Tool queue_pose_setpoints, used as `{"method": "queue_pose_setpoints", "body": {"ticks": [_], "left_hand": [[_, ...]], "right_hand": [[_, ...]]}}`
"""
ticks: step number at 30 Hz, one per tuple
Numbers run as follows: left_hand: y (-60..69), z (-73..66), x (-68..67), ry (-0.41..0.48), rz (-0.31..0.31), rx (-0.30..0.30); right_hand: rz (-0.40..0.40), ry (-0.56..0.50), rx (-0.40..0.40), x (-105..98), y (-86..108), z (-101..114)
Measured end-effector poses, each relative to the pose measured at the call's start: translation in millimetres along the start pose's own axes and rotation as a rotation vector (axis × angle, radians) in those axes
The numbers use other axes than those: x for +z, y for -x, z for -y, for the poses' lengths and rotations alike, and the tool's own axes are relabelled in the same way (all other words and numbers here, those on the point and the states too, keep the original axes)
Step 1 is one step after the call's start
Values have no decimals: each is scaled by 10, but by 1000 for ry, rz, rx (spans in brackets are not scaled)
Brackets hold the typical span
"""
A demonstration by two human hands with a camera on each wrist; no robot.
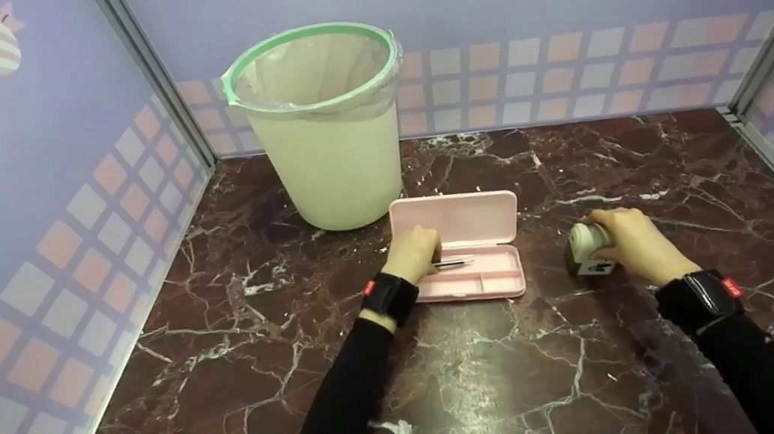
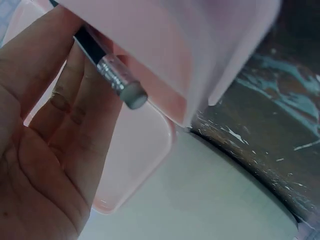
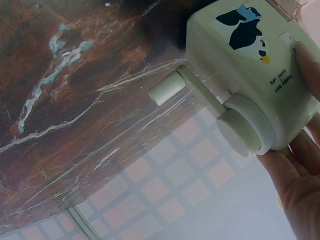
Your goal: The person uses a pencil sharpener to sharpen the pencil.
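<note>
My left hand (image 1: 416,252) is over the left side of an open pink pencil case (image 1: 459,219) and pinches a dark pencil. The pencil (image 1: 454,263) points to the right above the case's compartments. In the left wrist view, its silver ferrule and worn eraser (image 2: 134,96) stick out past the fingers. My right hand (image 1: 634,243) grips a pale green crank pencil sharpener (image 1: 591,240) on the table, right of the case. A panda picture and a crank handle (image 3: 167,87) show on the sharpener in the right wrist view.
A tall pale green trash bin (image 1: 341,163) with a clear liner stands behind the case, to its left. Patterned walls (image 1: 480,15) enclose the dark red marbled table (image 1: 501,382) at the back and both sides.
</note>
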State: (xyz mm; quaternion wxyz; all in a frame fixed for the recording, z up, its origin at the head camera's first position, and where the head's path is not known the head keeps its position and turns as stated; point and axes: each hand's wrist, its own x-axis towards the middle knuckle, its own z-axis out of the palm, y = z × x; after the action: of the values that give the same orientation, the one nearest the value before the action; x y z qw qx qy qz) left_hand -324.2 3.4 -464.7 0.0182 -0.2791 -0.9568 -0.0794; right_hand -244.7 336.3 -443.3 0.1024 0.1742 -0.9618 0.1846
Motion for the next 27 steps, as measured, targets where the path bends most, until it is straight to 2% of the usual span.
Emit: {"method": "queue_pose_setpoints", "body": {"ticks": [11, 16, 21, 27], "left_hand": [[16, 15, 14, 4, -20, 7], [59, 63, 6, 37, -24, -4], [136, 162, -95, 68, -52, -85], [294, 226, -245, -5, -137, -250]], "right_hand": [[-6, 6, 5, 9, -4, -9], [-6, 2, 12, 23, -1, -5], [28, -22, 11, 11, -19, 19], [136, -12, -21, -112, -110, 81]]}}
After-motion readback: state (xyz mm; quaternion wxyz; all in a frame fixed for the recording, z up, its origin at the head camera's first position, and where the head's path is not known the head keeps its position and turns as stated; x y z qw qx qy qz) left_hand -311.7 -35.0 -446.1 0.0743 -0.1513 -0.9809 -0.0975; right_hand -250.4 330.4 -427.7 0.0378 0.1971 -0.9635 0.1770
